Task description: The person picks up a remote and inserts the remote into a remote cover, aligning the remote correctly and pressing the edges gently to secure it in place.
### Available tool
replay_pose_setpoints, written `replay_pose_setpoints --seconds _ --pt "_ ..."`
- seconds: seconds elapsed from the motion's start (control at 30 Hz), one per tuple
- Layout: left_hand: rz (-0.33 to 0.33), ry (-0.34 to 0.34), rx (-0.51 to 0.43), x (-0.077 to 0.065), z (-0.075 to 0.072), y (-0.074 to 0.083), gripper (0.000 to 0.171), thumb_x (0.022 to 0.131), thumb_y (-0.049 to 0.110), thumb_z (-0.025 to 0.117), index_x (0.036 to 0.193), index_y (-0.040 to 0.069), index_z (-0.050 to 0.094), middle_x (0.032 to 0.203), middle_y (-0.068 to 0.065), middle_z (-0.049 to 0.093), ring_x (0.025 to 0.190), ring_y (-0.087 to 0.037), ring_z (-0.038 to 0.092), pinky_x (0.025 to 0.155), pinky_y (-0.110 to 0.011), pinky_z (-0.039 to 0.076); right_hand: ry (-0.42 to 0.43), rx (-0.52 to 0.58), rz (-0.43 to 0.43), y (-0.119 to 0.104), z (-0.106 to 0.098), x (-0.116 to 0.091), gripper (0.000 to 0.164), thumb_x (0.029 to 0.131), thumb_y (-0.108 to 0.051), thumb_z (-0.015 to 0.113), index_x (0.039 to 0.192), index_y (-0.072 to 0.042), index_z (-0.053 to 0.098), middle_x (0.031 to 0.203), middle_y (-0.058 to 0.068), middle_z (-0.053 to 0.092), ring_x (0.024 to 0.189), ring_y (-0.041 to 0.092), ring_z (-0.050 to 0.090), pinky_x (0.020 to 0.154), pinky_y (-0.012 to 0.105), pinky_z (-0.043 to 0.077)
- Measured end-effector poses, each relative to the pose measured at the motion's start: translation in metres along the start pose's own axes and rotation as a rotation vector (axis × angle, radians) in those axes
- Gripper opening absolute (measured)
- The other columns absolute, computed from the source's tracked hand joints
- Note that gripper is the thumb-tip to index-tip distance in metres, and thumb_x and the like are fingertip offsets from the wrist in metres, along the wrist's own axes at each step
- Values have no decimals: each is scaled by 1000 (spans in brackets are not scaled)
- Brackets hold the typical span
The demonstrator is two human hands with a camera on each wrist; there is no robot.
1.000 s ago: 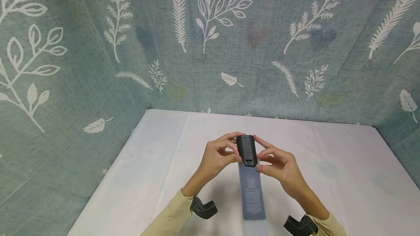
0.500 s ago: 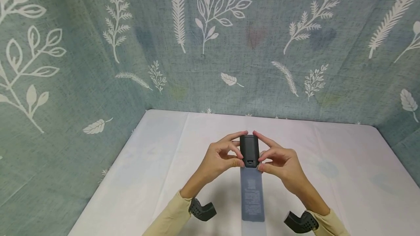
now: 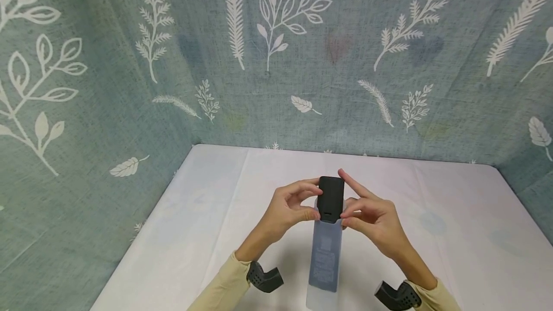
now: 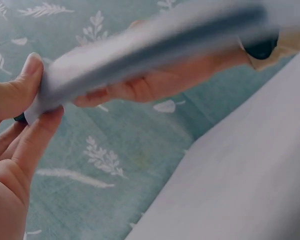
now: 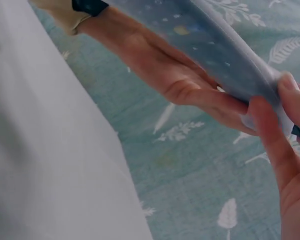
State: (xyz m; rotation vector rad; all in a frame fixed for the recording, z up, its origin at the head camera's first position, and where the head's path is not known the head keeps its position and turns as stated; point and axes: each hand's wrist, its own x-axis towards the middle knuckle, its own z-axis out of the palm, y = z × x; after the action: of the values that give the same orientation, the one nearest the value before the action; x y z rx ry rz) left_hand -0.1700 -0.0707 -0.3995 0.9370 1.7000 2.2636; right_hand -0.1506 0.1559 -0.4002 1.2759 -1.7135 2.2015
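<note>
A long blue-grey box in a frosted translucent sleeve [image 3: 325, 256] runs from the hands down toward the front of the head view. Small printed lines show on it, too faint to read. A black rounded block [image 3: 331, 199] with a small slot stands out at its upper end. My left hand [image 3: 291, 205] pinches the left side of that end between thumb and fingers. On the right side, my right hand [image 3: 375, 220] pinches it too, with one finger pointing up past the block. Blurred in the left wrist view, the sleeve [image 4: 155, 52] hides part of the right hand.
The white-covered table [image 3: 242, 181] lies beneath the hands. Behind and at the left hangs a teal leaf-patterned cloth [image 3: 259, 95]. Black wrist cameras sit on the left wrist [image 3: 264, 277] and the right wrist [image 3: 397, 296].
The upper end has moved slightly right, while the lower end has swung left and shows more of the frosted sleeve. The block has tilted, and the left fingers have slid down from its top corner.
</note>
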Motion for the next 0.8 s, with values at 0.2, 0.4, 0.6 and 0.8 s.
replay_pose_setpoints --seconds 0.2,0.4,0.6,0.8 --pt "-39 -34 -26 2 2 -1 50 76 4 78 115 -15 53 144 -14 41 129 -32 44 82 -36 55 41 -178 -13 -1 -1 0 29 78 25 58 92 1 64 148 28 27 91 20 61 75 25 54" --pt "-61 -66 -16 3 6 -1 52 76 7 79 116 -15 54 145 -12 40 125 -32 48 81 -40 55 147 -280 -33 -5 1 1 26 77 23 61 88 0 65 138 29 42 92 19 65 69 24 56" --pt "-92 -97 -21 2 5 0 49 79 2 75 120 -13 54 148 -9 37 126 -32 47 82 -37 55 225 -293 25 -6 2 2 18 80 19 62 87 3 66 132 22 52 102 22 65 70 27 57" --pt "-9 -118 -27 3 1 -2 44 80 1 74 114 -18 55 147 -15 37 128 -34 44 82 -38 55 202 -204 119 -9 -1 4 12 81 16 63 86 5 66 136 14 51 80 21 69 63 33 58"
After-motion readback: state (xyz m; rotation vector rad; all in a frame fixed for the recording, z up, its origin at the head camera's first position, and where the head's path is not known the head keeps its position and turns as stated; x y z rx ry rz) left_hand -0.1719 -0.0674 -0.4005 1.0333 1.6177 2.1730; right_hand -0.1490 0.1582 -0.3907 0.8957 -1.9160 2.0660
